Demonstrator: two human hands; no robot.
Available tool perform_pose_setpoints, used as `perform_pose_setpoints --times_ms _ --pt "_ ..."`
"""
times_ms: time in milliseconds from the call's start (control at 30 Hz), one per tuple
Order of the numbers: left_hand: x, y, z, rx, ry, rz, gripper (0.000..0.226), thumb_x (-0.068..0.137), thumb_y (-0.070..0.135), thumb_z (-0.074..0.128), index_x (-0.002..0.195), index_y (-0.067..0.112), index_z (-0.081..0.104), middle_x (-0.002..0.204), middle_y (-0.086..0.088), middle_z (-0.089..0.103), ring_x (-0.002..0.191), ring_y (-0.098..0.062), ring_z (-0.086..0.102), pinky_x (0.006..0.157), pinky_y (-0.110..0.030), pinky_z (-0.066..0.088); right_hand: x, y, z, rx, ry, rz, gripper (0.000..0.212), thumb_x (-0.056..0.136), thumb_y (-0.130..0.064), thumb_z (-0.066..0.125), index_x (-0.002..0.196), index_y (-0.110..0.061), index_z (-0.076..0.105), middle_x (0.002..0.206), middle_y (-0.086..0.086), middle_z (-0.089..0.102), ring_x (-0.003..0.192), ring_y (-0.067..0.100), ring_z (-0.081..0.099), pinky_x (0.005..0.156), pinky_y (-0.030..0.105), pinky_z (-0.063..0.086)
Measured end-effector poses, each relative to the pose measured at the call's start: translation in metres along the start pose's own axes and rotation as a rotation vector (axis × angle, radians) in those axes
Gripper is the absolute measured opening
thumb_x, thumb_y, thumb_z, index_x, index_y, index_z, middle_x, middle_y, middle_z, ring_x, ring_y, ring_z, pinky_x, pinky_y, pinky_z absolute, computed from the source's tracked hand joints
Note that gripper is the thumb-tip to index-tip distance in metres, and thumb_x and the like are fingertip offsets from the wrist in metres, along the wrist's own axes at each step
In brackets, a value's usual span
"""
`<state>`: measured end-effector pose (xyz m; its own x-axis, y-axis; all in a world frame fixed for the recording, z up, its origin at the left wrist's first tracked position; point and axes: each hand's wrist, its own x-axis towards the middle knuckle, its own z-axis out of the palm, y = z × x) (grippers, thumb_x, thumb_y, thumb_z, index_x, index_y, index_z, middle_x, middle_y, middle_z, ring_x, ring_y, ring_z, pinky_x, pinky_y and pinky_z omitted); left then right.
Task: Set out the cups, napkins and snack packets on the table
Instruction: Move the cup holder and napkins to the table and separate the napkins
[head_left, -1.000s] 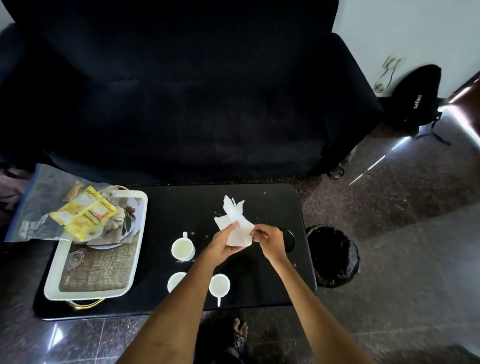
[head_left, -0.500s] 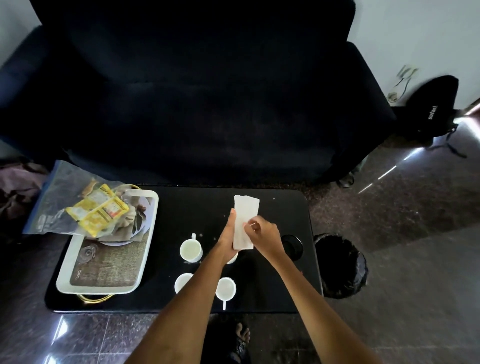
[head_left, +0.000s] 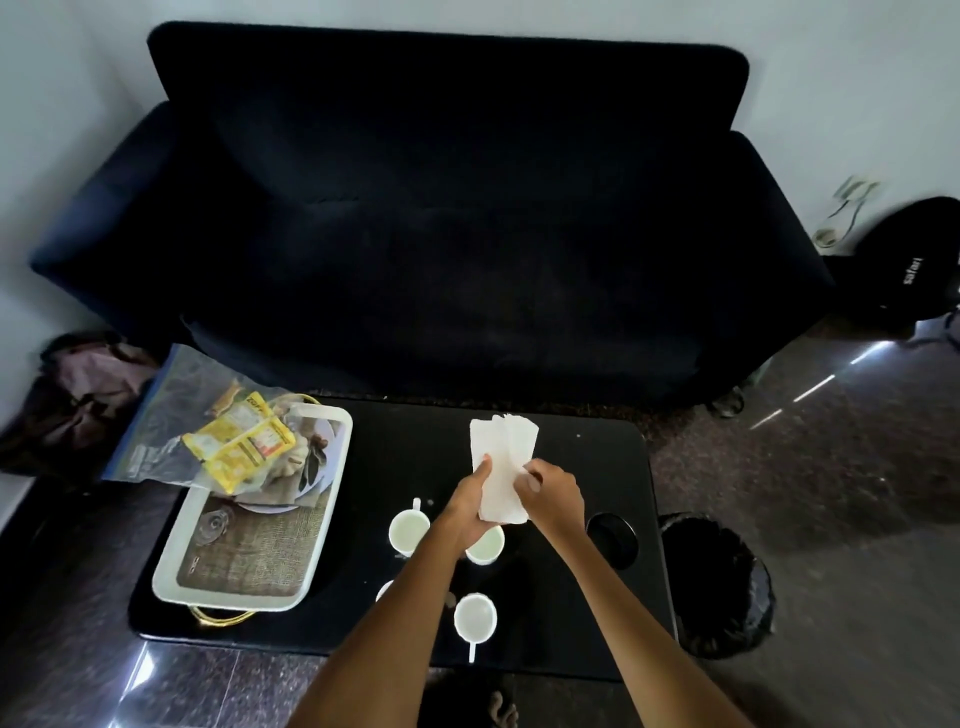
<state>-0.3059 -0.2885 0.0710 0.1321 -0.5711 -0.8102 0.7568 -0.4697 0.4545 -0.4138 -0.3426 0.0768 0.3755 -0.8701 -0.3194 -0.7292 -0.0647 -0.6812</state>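
Observation:
Above the black table (head_left: 405, 447) I hold a fanned stack of white napkins (head_left: 501, 457). My left hand (head_left: 467, 501) grips its left side from below. My right hand (head_left: 550, 493) pinches its right edge. Several white cups stand under my arms: one at the left (head_left: 408, 530), one partly hidden by my left hand (head_left: 488, 548), one near the front edge (head_left: 475, 618), and a fourth almost covered by my left forearm (head_left: 385, 590). Yellow snack packets (head_left: 241, 447) lie in a clear plastic bag (head_left: 171, 415) on the far end of a white tray (head_left: 239, 566).
A dark sofa (head_left: 441, 234) runs along the far side of the table. A black bin (head_left: 717, 587) stands on the floor at the table's right end. A black backpack (head_left: 909, 265) leans by the wall at right. A round hole (head_left: 613, 535) sits in the tabletop near my right wrist.
The crumpled napkins have been straightened into a flat stack and are now fanned out. My head has tilted up, so more of the sofa shows. Both hands stay on the napkins.

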Motion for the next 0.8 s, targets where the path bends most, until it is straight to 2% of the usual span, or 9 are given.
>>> perform_pose_setpoints --times_ms 67,133,267,367,433,567,667,733,800 --pt "-0.001 0.003 -0.003 -0.032 0.018 0.017 0.051 0.098 0.042 0.040 0.133 0.006 0.048 0.099 -0.011 0.066 0.087 -0.025 0.063 0.072 -0.039 0.053 0.003 0.003 -0.006 0.187 0.055 0.076 0.025 0.082 -0.013 0.050 0.058 -0.017 0.045 0.054 -0.006 0.043 0.051 0.010 0.038 0.049 0.024 0.027" --pt "-0.002 0.005 -0.008 -0.069 0.027 0.029 0.051 0.099 0.041 0.039 0.134 0.006 0.047 0.099 -0.011 0.065 0.087 -0.025 0.062 0.071 -0.037 0.052 0.004 0.006 -0.015 0.419 0.064 0.166 0.028 0.085 -0.010 0.048 0.058 -0.014 0.043 0.056 -0.003 0.041 0.055 0.011 0.036 0.052 0.025 0.027" --pt "-0.007 0.010 -0.005 -0.130 -0.048 0.069 0.054 0.095 0.042 0.046 0.136 0.005 0.047 0.121 -0.018 0.062 0.099 -0.031 0.061 0.083 -0.043 0.050 0.006 0.002 -0.033 0.594 -0.078 0.170 0.023 0.089 -0.009 0.050 0.066 -0.012 0.052 0.069 0.002 0.052 0.065 0.013 0.048 0.060 0.024 0.036" --pt "-0.005 0.019 0.001 0.028 0.142 0.163 0.068 0.087 0.040 0.062 0.144 0.019 0.030 0.139 -0.010 0.050 0.120 -0.031 0.053 0.094 -0.046 0.044 0.016 -0.015 -0.050 0.662 -0.198 0.149 0.008 0.072 -0.017 0.058 0.066 -0.012 0.060 0.071 0.001 0.060 0.069 0.016 0.055 0.063 0.026 0.040" --pt "-0.008 0.032 0.003 0.202 0.135 0.243 0.082 0.083 0.034 0.069 0.148 0.029 0.019 0.139 -0.004 0.047 0.125 -0.026 0.048 0.099 -0.042 0.038 0.023 -0.028 -0.063 0.623 -0.258 0.124 0.006 0.066 -0.017 0.058 0.065 -0.012 0.061 0.069 0.001 0.061 0.067 0.017 0.057 0.061 0.025 0.042" --pt "-0.013 0.061 0.011 0.481 -0.129 0.323 0.072 0.075 0.008 0.075 0.137 0.018 0.040 0.128 -0.005 0.058 0.122 -0.025 0.053 0.090 -0.029 0.045 0.032 -0.046 -0.090 0.499 -0.376 0.100 0.016 0.081 -0.005 0.057 0.069 -0.013 0.062 0.074 -0.003 0.062 0.072 0.014 0.060 0.062 0.021 0.045" --pt "-0.019 0.078 0.016 0.551 -0.149 0.345 0.075 0.072 0.005 0.078 0.136 0.017 0.042 0.128 -0.010 0.059 0.120 -0.029 0.055 0.101 -0.041 0.047 0.037 -0.055 -0.104 0.393 -0.518 0.039 0.012 0.081 -0.005 0.055 0.088 -0.004 0.065 0.084 0.003 0.066 0.078 0.018 0.063 0.068 0.024 0.047" --pt "-0.022 0.087 0.016 0.599 -0.182 0.314 0.068 0.070 0.011 0.080 0.131 0.016 0.050 0.124 -0.013 0.062 0.115 -0.031 0.059 0.102 -0.048 0.047 0.041 -0.059 -0.111 0.337 -0.534 0.030 0.012 0.083 0.000 0.053 0.085 -0.002 0.065 0.084 0.008 0.064 0.076 0.019 0.062 0.069 0.024 0.048" --pt "-0.023 0.092 0.014 0.676 -0.216 0.257 0.054 0.072 0.017 0.079 0.122 0.010 0.060 0.120 -0.014 0.066 0.112 -0.031 0.063 0.099 -0.046 0.050 0.043 -0.061 -0.116 0.301 -0.542 0.026 0.013 0.083 0.000 0.053 0.080 -0.005 0.065 0.082 0.008 0.063 0.075 0.019 0.061 0.068 0.023 0.047"
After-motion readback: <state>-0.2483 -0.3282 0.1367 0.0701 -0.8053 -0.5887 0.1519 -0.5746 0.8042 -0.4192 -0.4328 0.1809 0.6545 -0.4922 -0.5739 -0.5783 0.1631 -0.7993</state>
